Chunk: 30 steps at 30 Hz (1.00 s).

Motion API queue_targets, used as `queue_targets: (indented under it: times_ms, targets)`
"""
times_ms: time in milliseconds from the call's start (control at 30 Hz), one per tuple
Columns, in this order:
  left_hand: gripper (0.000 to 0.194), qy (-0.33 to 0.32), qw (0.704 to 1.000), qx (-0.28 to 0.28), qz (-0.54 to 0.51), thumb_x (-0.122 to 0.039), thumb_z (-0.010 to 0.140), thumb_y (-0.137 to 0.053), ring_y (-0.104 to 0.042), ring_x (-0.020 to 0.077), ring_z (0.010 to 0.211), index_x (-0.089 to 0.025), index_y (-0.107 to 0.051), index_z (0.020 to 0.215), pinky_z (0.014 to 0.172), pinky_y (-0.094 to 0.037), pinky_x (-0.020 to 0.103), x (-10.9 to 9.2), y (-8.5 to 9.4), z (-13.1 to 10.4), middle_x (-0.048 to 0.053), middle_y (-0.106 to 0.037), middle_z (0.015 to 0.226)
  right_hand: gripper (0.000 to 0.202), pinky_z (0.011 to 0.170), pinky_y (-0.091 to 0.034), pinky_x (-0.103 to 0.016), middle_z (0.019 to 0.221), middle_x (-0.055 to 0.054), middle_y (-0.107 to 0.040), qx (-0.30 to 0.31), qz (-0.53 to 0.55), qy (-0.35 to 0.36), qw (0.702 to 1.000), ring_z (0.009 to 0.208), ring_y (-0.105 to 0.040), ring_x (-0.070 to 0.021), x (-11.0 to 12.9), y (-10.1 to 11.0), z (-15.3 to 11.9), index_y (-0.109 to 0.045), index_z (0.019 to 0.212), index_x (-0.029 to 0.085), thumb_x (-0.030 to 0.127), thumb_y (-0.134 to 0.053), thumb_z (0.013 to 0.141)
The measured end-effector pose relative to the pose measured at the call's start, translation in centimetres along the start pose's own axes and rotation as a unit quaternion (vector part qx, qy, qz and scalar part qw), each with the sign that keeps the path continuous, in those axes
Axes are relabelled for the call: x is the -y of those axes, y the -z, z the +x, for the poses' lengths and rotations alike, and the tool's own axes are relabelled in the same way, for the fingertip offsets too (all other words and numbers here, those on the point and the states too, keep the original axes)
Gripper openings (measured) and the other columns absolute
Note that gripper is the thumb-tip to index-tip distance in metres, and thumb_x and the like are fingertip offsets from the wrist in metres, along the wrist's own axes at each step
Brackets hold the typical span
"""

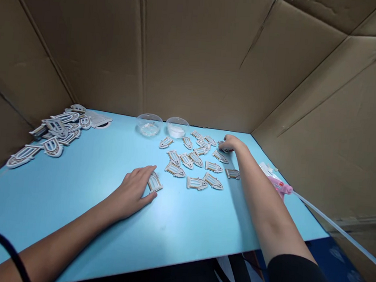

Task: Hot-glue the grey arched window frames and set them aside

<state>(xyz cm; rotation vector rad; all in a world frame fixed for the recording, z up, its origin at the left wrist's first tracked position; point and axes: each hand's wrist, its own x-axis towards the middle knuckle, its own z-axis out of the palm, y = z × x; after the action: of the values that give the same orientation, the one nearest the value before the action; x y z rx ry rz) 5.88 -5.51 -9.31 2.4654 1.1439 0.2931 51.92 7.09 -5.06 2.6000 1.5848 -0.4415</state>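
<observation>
My left hand (135, 189) rests on the blue table, its fingers and thumb closed around the edges of a small white arched window-frame piece (155, 182) with gold edging. At the far right of the scattered pieces, my right hand (232, 143) has its fingers bent down and together on another arched piece (224, 149), mostly covered by the hand. Several similar pieces lie flat between the hands, among them one (213, 181) at the near side and one (220, 156) just below my right fingers. A brown-grey piece (232, 174) lies beside my right forearm.
Two clear plastic bowls (149, 131) stand at the back, the right one (177, 133) with white material inside. A heap of larger arched pieces (59, 126) is at the left. A pink glue gun (280, 186) with a white rod lies at the right. Cardboard walls (198, 50) surround the table (181, 227).
</observation>
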Motion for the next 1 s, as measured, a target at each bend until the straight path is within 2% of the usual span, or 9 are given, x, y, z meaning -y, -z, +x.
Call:
queue_targets:
  times_ms: [167,267,433,633,700,867,1000]
  targets:
    - [0.07,0.002,1.0,-0.005,-0.001,-0.046,0.096,-0.051,-0.042,0.0378,0.142,-0.017,-0.031,0.157,0.113,-0.04,0.055,-0.2,0.3,0.0,0.016,-0.047,0.156,0.04,0.094,-0.056,-0.046,0.13,-0.012,-0.065,-0.06,0.013,0.084,0.995,0.111,-0.067,-0.0253,1.6,0.1,0.2,-0.062,0.131,0.016,0.037,-0.069,0.097]
    - [0.07,-0.002,1.0,-0.006,-0.001,-0.045,0.096,-0.05,-0.042,0.0378,0.142,-0.017,-0.03,0.157,0.113,-0.039,0.055,0.0,0.2,0.0,0.017,-0.046,0.156,0.041,0.096,-0.055,-0.047,0.132,-0.011,-0.064,-0.05,0.02,0.128,0.99,0.113,-0.066,-0.0258,2.9,-0.2,0.7,-0.061,0.133,0.017,0.036,-0.068,0.098]
    - [0.069,-0.014,1.0,-0.027,-0.001,-0.044,0.096,-0.051,-0.044,0.0373,0.14,-0.02,-0.03,0.158,0.111,-0.041,0.053,0.2,-0.2,0.0,0.015,-0.049,0.154,0.039,0.095,-0.056,-0.047,0.131,-0.011,-0.064,-0.014,0.019,0.139,0.99,0.111,-0.066,-0.0255,3.5,-0.7,1.7,-0.062,0.131,0.017,0.037,-0.068,0.098]
    - [0.069,-0.01,1.0,-0.013,0.003,-0.044,0.096,-0.051,-0.043,0.0369,0.14,-0.018,-0.03,0.157,0.111,-0.04,0.052,0.1,-0.2,-0.1,0.016,-0.047,0.156,0.04,0.097,-0.055,-0.048,0.132,-0.012,-0.065,-0.043,0.022,0.14,0.989,0.114,-0.066,-0.0262,3.9,-0.9,1.8,-0.062,0.132,0.016,0.038,-0.068,0.098]
    - [0.069,-0.013,1.0,-0.024,0.004,-0.044,0.096,-0.051,-0.044,0.037,0.14,-0.019,-0.03,0.157,0.111,-0.041,0.052,0.3,-0.4,-0.1,0.015,-0.048,0.155,0.04,0.098,-0.054,-0.049,0.131,-0.012,-0.065,-0.057,0.024,0.143,0.988,0.114,-0.066,-0.0264,4.3,-0.8,1.6,-0.063,0.131,0.016,0.037,-0.069,0.098]
    - [0.071,-0.016,0.999,-0.05,0.008,-0.044,0.095,-0.05,-0.043,0.0369,0.14,-0.02,-0.028,0.158,0.111,-0.04,0.052,0.8,-1.4,-0.1,0.015,-0.048,0.155,0.044,0.099,-0.054,-0.049,0.135,-0.012,-0.062,-0.082,0.04,0.18,0.979,0.117,-0.064,-0.0272,6.2,-0.2,1.4,-0.059,0.136,0.017,0.035,-0.069,0.097]
    - [0.07,-0.012,0.999,-0.03,0.007,-0.044,0.096,-0.051,-0.044,0.0369,0.14,-0.02,-0.03,0.157,0.111,-0.041,0.052,0.6,-0.8,-0.1,0.015,-0.048,0.155,0.044,0.099,-0.053,-0.048,0.134,-0.012,-0.063,-0.07,0.046,0.208,0.975,0.116,-0.064,-0.0268,8.4,-0.9,1.6,-0.059,0.136,0.017,0.037,-0.069,0.097]
